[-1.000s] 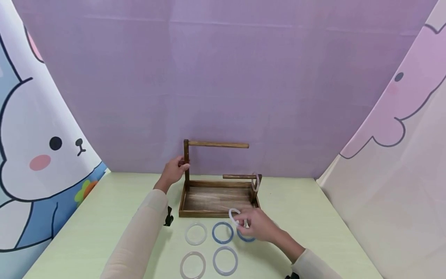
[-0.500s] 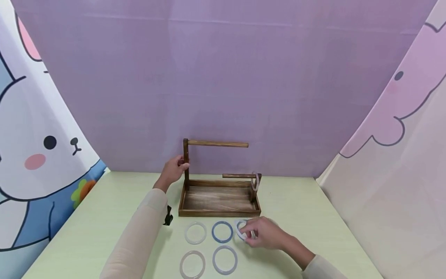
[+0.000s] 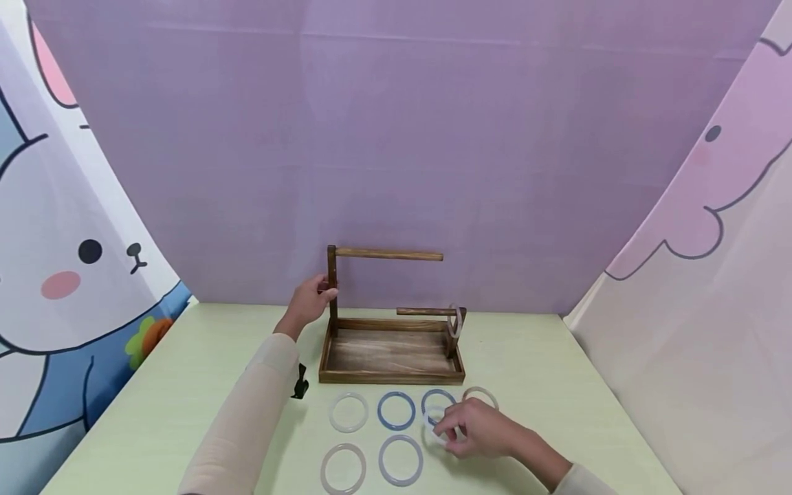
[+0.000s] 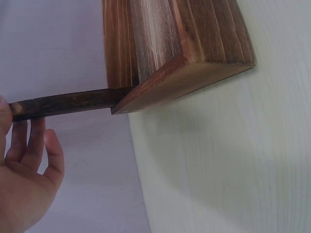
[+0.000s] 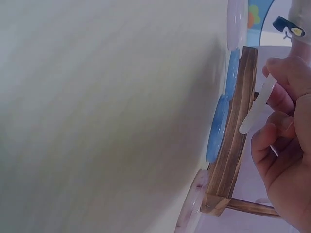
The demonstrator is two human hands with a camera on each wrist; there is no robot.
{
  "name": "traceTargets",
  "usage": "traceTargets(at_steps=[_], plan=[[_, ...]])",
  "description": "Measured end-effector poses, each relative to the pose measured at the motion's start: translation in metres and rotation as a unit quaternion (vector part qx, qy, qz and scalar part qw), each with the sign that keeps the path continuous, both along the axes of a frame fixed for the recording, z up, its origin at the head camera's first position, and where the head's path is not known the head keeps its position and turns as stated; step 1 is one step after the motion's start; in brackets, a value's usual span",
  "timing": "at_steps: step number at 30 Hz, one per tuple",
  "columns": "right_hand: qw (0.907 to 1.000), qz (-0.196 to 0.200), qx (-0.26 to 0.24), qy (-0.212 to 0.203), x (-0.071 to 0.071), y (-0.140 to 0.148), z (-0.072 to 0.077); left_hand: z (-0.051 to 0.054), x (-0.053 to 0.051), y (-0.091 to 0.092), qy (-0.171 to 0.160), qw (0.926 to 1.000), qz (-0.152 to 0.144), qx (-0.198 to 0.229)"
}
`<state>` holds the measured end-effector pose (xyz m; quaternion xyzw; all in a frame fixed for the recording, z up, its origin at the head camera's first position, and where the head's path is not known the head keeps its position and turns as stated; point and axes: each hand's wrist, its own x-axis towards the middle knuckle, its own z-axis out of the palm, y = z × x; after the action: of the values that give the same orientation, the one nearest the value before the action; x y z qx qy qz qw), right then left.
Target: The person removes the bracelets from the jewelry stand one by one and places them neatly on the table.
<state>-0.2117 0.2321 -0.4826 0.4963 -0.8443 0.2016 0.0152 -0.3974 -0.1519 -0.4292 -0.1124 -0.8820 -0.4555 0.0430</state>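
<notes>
My left hand [image 3: 308, 301] grips the upright post [image 3: 332, 271] of a wooden bangle stand [image 3: 392, 378], thumb on one side and fingers on the other. Between the thumb and fingers of my right hand [image 3: 479, 427] is a whitish bangle [image 5: 257, 108], held tilted above the table. Behind it lies a blue bangle [image 3: 438, 392], partly covered in the head view; a second blue bangle [image 3: 396, 394] lies to its left. One pale bangle [image 3: 460, 323] hangs on the stand's lower bar [image 3: 422, 311], near its right post. The upper bar [image 3: 390, 254] carries nothing.
Flat on the table are also a clear bangle [image 3: 331, 412], a pale brownish bangle [image 3: 343, 447], a lavender bangle [image 3: 400, 483] and a reddish-brown bangle [image 3: 479, 390], partly behind my right hand. A purple cloth [image 3: 396, 137] rises behind the stand.
My right hand has moved right and toward me with the whitish bangle, away from the stand's front edge. The blue and reddish-brown bangles show more now. My left hand stays on the post.
</notes>
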Motion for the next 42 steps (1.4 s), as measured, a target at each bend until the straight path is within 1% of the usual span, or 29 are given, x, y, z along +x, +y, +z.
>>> traceTargets(at_steps=[4, 10, 13, 17, 20, 22, 27, 29, 32, 36, 42], plan=[[0.9999, 0.009, 0.009, -0.010, 0.006, 0.006, -0.001, -0.001, 0.000, 0.000, 0.001, 1.0000, -0.002, -0.002], [0.9992, 0.026, 0.027, -0.017, 0.012, 0.011, -0.002, 0.001, 0.001, -0.001, -0.007, 1.0000, -0.006, -0.002], [0.9985, 0.035, 0.029, -0.030, 0.013, 0.012, -0.002, 0.002, 0.000, -0.001, -0.009, 0.9999, -0.005, -0.007], [0.9965, 0.042, 0.033, -0.064, 0.015, 0.012, -0.002, 0.002, -0.003, -0.002, -0.015, 0.9998, -0.006, -0.007], [0.9938, 0.039, 0.042, -0.095, 0.015, 0.012, -0.003, 0.002, -0.004, -0.002, -0.015, 0.9998, -0.007, -0.006], [0.9922, 0.038, 0.049, -0.108, 0.015, 0.013, -0.004, 0.002, -0.003, -0.002, -0.016, 0.9998, -0.006, -0.006], [0.9910, 0.041, 0.066, -0.109, 0.015, 0.013, -0.005, 0.004, 0.000, -0.001, -0.015, 0.9998, -0.004, -0.007], [0.9906, 0.034, 0.073, -0.110, 0.015, 0.013, -0.005, 0.003, 0.000, -0.001, -0.014, 0.9999, -0.004, -0.006], [0.9889, 0.018, 0.080, -0.124, 0.017, 0.015, -0.008, 0.002, 0.000, -0.001, -0.015, 0.9999, -0.001, -0.006], [0.9879, 0.008, 0.072, -0.138, 0.021, 0.017, -0.011, 0.000, 0.000, 0.001, -0.017, 0.9998, 0.000, -0.003], [0.9892, 0.015, 0.057, -0.134, 0.020, 0.016, -0.015, -0.001, 0.001, -0.002, -0.011, 0.9999, 0.001, -0.001]])
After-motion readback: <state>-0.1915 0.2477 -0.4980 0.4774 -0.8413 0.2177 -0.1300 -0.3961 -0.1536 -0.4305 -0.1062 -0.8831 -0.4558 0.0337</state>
